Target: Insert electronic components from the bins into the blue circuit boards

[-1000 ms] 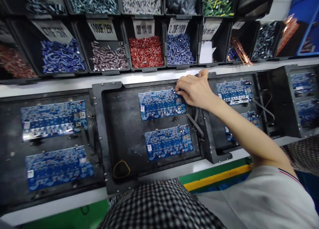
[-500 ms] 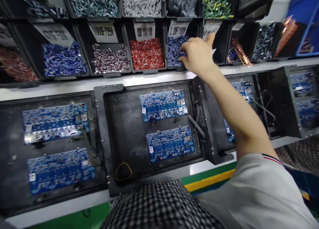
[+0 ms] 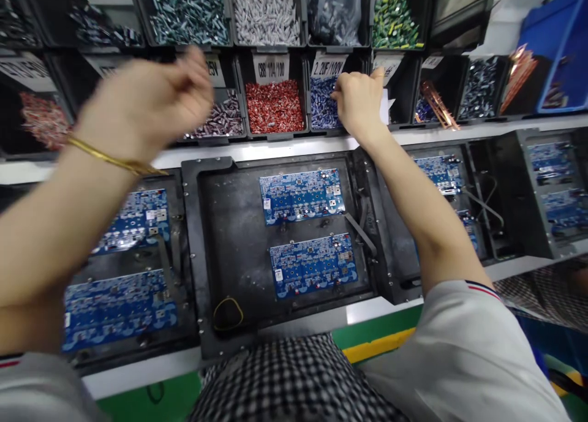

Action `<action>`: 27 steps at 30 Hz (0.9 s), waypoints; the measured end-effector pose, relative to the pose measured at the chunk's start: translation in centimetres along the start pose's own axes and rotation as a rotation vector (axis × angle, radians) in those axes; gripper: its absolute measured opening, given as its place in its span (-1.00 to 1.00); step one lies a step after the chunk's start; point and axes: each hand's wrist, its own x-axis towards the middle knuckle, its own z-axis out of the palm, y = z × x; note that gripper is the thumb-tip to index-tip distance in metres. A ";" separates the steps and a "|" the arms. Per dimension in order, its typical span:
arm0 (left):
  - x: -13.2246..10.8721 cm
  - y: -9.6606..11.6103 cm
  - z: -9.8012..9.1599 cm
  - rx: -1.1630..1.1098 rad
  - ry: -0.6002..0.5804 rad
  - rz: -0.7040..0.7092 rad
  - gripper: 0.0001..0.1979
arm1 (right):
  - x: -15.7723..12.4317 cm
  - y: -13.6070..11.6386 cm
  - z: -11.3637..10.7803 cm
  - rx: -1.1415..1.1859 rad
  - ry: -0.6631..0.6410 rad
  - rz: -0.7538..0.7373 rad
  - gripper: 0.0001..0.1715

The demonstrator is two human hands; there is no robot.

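Note:
My right hand [image 3: 361,100] is at the bin of small blue capacitors [image 3: 323,103] labelled 2.2UF/100V, its fingers curled down at the bin's right side. Whatever lies between the fingertips is hidden. Blurred by motion, my left hand [image 3: 158,100] hangs over the row of bins at the left, in front of the bin of brownish-purple capacitors [image 3: 227,114]. Its fingers look bent, but their grip is smeared. Below, two blue circuit boards lie in the middle black tray [image 3: 225,226]: an upper board [image 3: 301,195] and a lower board [image 3: 313,264].
Red components [image 3: 274,106] fill the bin between my hands. Other black trays with blue boards [image 3: 122,308] stand on both sides. A yellow rubber band [image 3: 228,313] lies in the middle tray's lower left corner. Copper-coloured strips [image 3: 438,103] stick out of a bin at the right.
My left arm has come into view from the left, its hand over the bins. My right hand has stayed at the blue capacitors, with its fingers drawn in more.

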 end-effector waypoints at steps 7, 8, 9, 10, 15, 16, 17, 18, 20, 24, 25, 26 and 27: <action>1.0 -13.2 0.4 0.031 0.030 -0.073 -0.75 | -8.2 -6.3 -6.1 0.391 -0.131 -0.264 -0.71; 1.1 -14.0 0.6 0.039 0.004 -0.072 -0.74 | -9.7 -7.0 -6.7 0.384 -0.165 -0.310 -0.74; 1.1 -14.5 0.7 0.037 -0.029 -0.065 -0.74 | -10.9 -7.4 -7.2 0.370 -0.176 -0.338 -0.75; 0.9 -14.8 0.9 0.024 -0.065 -0.055 -0.75 | -11.9 -7.6 -7.5 0.348 -0.163 -0.349 -0.76; -0.5 -15.6 2.2 -0.079 -0.090 -0.029 -0.83 | -13.5 -6.5 -8.7 0.199 -0.008 -0.320 -0.71; -0.8 -15.7 2.4 -0.071 -0.084 -0.032 -0.82 | -13.4 -6.3 -9.0 0.175 -0.009 -0.331 -0.70; -0.9 -15.7 2.6 -0.057 -0.084 -0.034 -0.81 | -13.2 -6.2 -9.4 0.154 -0.022 -0.345 -0.69; -1.1 -15.8 2.7 -0.039 -0.087 -0.034 -0.80 | -13.0 -5.9 -9.7 0.135 -0.041 -0.355 -0.68; -1.1 -15.8 2.4 0.033 -0.095 -0.062 -0.75 | -12.3 -5.1 -9.8 0.110 -0.097 -0.360 -0.69; -1.1 -16.3 0.5 0.230 -0.049 -0.150 -0.72 | -10.4 -2.1 -7.7 0.163 -0.306 -0.429 -0.76; -1.1 -16.5 0.0 0.256 -0.034 -0.161 -0.73 | -10.1 -1.4 -6.9 0.198 -0.366 -0.463 -0.76; -1.2 -16.7 -0.4 0.271 -0.021 -0.165 -0.75 | -9.8 -0.8 -6.2 0.231 -0.412 -0.492 -0.77; -1.2 -16.9 -0.7 0.282 -0.018 -0.168 -0.77 | -9.6 -0.4 -5.6 0.257 -0.444 -0.514 -0.77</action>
